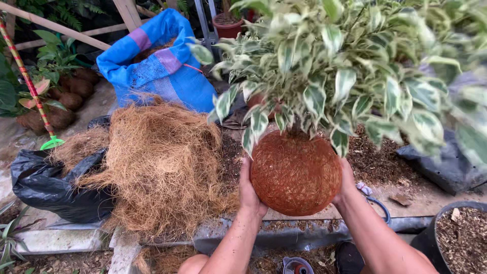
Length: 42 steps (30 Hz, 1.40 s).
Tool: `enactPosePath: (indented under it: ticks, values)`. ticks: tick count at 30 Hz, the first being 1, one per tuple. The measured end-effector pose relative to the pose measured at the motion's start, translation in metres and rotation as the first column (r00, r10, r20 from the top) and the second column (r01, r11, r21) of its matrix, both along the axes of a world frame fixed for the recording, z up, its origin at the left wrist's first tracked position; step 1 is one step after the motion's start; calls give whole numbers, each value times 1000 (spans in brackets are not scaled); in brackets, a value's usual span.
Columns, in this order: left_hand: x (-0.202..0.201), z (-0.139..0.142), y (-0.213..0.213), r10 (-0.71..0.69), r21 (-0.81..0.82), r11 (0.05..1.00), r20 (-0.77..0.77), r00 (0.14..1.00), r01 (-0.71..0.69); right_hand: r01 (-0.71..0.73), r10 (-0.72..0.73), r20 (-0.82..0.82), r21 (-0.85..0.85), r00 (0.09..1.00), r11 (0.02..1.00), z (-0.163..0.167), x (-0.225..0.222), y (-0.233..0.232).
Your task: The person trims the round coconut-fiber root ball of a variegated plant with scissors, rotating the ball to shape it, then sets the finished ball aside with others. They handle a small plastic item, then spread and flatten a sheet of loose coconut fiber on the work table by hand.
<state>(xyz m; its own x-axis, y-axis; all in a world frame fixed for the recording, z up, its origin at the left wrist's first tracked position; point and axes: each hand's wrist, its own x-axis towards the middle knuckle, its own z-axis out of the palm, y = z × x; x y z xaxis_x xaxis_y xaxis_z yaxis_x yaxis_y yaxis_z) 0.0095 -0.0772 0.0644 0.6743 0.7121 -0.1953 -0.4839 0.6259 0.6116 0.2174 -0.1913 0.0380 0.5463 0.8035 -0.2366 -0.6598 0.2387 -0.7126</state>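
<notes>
Fibre-wrapped root ball (296, 173) with variegated plant (355, 66) | held aloft right of coir heap (162, 162) | left hand (248, 190) and right hand (346, 180) cupped its opposite sides | risk: top-heavy foliage might tip it, loosening the wrap.

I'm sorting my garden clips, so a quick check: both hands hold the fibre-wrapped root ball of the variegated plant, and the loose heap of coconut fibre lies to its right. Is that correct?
Not quite. The head view shows the loose heap of coconut fibre to the left of the root ball, not the right. The rest holds: the left hand and right hand cup the ball of the variegated plant from either side.
</notes>
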Motion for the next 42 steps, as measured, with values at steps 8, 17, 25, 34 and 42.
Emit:
enactPosePath:
  ticks: [8, 17, 25, 34, 42]
  values:
    - [9, -12, -14, 165, 159, 974, -9, 986, -161, 98, -96, 20, -210, 995, 973, 49, -37, -16]
    - [21, -12, -12, 467, 604, 780, -390, 794, -162, -86, 97, -28, 264, 995, 961, -7, -12, -15]
    - [28, -2, -20, 510, 621, 761, -396, 764, -186, 196, -195, 108, -2, 975, 981, -5, -30, -14]
    - [9, 20, 17, -82, -151, 988, -251, 964, 45, 12, -13, -5, -116, 1000, 993, 30, -3, -11]
    - [16, -11, 4, -112, -168, 973, 256, 960, 158, 72, -41, 199, -152, 979, 986, 26, 1, -10]
